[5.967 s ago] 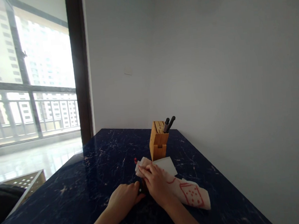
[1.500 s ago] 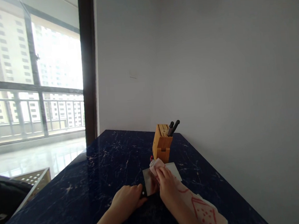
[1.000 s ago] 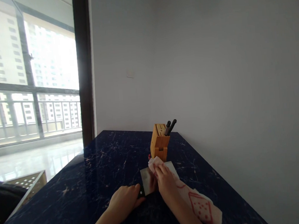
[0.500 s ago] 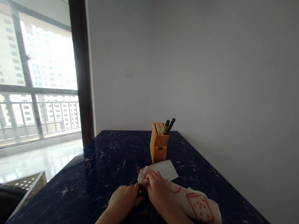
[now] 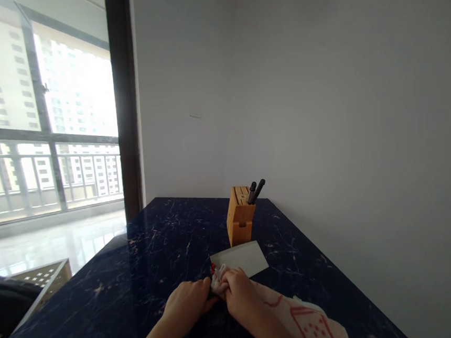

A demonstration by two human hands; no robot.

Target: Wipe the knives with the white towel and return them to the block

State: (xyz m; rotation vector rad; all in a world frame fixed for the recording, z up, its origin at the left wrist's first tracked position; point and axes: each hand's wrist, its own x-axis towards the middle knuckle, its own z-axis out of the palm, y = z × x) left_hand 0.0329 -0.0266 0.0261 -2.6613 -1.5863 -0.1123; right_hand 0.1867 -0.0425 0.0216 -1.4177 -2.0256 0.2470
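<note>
A cleaver with a wide pale blade points away to the right over the dark table, its handle between my two hands and now mostly covered. My left hand is closed around the handle end. In my right hand is a bunched part of a white cloth with red drawings, pressed against the handle beside the blade. The rest of the cloth trails under my right forearm toward the lower right.
Behind the blade, a wooden knife block stands upright with two black-handled tools in it. The dark blue marbled table meets a grey wall on the right. A crate with a black item is at left.
My right hand and the bunched cloth have shifted slightly down and toward me, uncovering more of the blade. The black handle, visible before, is now hidden. The cloth's trailing end has slid right and down.
</note>
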